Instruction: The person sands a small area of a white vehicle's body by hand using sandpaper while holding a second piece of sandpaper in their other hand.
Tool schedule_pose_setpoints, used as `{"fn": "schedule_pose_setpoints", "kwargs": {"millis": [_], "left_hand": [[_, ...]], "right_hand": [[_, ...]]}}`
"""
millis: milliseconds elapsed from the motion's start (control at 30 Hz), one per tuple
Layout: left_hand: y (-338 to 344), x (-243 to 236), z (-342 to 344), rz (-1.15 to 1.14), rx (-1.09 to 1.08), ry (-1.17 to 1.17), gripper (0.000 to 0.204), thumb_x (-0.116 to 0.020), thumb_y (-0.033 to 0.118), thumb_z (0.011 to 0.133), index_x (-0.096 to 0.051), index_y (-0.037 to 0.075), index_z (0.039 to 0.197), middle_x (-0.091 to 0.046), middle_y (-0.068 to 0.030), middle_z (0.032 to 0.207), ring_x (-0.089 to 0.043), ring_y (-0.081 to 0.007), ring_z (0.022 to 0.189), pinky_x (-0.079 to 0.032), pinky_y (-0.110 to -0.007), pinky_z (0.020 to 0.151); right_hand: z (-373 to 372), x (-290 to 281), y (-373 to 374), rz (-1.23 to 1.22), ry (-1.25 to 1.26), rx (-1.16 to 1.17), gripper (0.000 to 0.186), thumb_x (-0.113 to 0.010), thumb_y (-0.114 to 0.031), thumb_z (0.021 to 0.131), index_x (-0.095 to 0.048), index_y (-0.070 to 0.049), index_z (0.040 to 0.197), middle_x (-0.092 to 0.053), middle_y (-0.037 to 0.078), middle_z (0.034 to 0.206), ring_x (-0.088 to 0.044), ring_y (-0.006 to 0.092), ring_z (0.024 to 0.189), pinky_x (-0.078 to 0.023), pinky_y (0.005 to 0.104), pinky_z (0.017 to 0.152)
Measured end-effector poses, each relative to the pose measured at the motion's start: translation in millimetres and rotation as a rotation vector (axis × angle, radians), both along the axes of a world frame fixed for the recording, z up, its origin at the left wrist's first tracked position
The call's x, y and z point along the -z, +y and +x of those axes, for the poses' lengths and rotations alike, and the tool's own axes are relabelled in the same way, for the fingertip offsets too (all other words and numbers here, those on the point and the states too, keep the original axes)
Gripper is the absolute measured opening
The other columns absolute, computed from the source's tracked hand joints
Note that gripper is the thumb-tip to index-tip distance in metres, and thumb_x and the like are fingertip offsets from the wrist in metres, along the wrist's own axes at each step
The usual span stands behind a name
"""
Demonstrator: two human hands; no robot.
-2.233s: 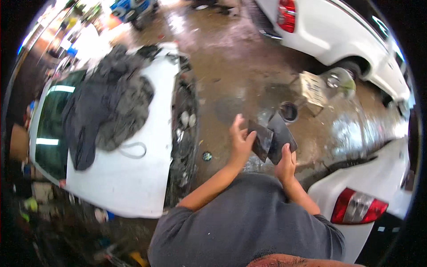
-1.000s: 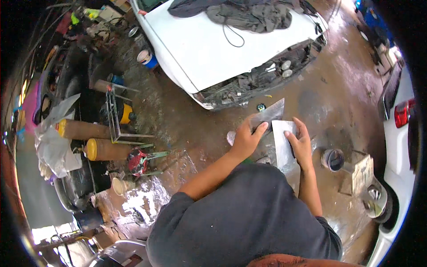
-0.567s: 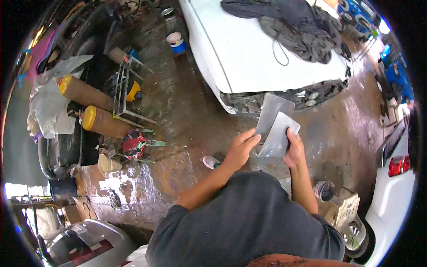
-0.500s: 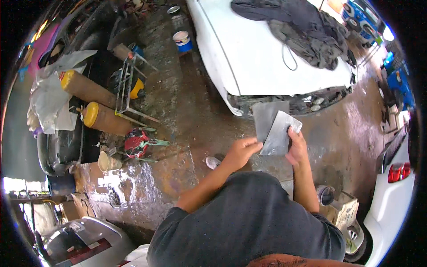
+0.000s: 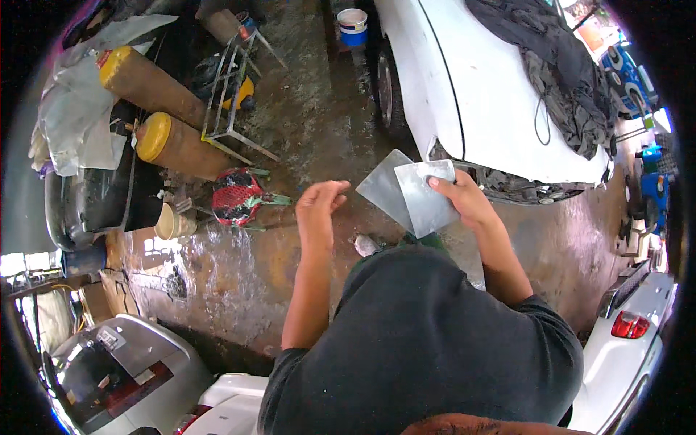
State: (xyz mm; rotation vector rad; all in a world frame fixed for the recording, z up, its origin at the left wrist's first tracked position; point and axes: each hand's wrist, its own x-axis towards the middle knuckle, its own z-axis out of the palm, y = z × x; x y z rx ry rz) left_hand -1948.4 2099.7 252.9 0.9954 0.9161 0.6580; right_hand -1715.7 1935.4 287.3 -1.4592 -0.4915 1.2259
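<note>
In my right hand [image 5: 466, 200] are two thin rectangular sheets, fanned apart and overlapping, with my thumb pressed on top. The upper one is a pale grey sheet [image 5: 424, 201]. From beneath it a darker grey sheet [image 5: 386, 188] sticks out to the left; what they are made of is unclear. My left hand [image 5: 319, 207] is raised off to the left, apart from both sheets. Its fingers are loosely bent with the thumb away from them, and nothing shows in it.
Ahead on the right stands a white car [image 5: 500, 94] with dark cloth [image 5: 558, 80] over it. To the left are yellow-topped cylinders [image 5: 154, 138], a metal frame stand [image 5: 230, 134] and a red-and-black stool [image 5: 238, 197]. A blue-and-white bucket [image 5: 352, 29] sits farther off on the wet floor [image 5: 239, 275].
My left hand has let go of the sheets and moved left. The sheets, now held by my right hand alone, have turned and fanned wider. The view has shifted too.
</note>
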Motion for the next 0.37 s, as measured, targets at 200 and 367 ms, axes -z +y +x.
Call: {"fn": "schedule_pose_setpoints", "kwargs": {"millis": [200,367], "left_hand": [[76.5,106.4,0.5,0.059,0.097,0.095,0.053,-0.050,0.023,0.104,-0.039,-0.001,0.150,-0.051,-0.0176,0.146,-0.056,-0.0252,0.126,-0.050,-0.035,0.099],[107.2,305.5,-30.7,0.168,0.638,0.807,0.083,-0.054,0.053,0.096,-0.024,0.007,0.157,-0.035,-0.0202,0.158,-0.046,-0.0367,0.137,-0.040,-0.048,0.109]], "right_hand": [[31.0,32.3,79.6,-0.014,0.027,0.037,0.038,-0.067,-0.027,0.095,-0.065,0.002,0.120,-0.071,0.007,0.109,-0.066,0.0153,0.097,-0.051,0.0318,0.086],[68.7,53.8,176.5,-0.099,-0.241,-0.085,0.038,-0.066,-0.027,0.096,-0.065,0.003,0.119,-0.071,0.007,0.105,-0.064,0.0145,0.094,-0.051,0.0312,0.083]]}}
